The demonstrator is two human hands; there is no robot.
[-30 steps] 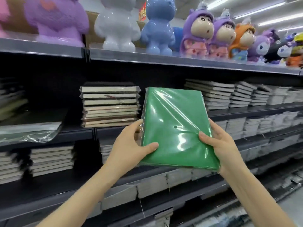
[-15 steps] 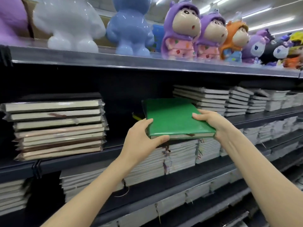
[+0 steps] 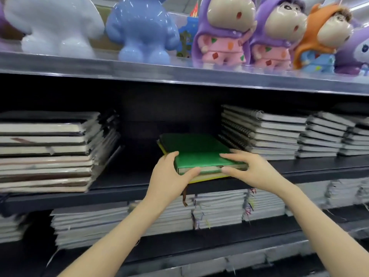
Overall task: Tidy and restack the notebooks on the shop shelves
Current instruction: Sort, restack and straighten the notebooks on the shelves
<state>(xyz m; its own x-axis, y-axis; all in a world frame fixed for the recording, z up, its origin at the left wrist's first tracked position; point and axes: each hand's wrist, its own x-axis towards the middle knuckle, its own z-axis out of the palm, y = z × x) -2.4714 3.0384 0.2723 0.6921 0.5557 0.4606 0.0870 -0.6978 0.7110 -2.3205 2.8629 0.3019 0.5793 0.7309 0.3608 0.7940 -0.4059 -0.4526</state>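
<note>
A: Shop shelving, dark middle shelf (image 3: 123,176). Hands status?
B: Both on the green notebook (image 3: 199,150). The left hand (image 3: 169,176) grips its near-left corner, fingers over the side edge, thumb on the page edge. The right hand (image 3: 253,168) pinches the near-right corner, fingers flat on the cover, thumb on the front edge.
A: Notebook location?
B: Flat in the gap on the middle shelf, on top of a yellow notebook (image 3: 207,177). A brown ribbon (image 3: 184,196) hangs down below the left hand.
A: Neighbours?
B: Tall wrapped stack (image 3: 50,152) to the left, apart from it. Spiral-bound stack (image 3: 263,132) just beside it on the right. More notebook piles (image 3: 217,212) on the shelf below. Glossy toy figures (image 3: 221,31) lined along the top shelf.
</note>
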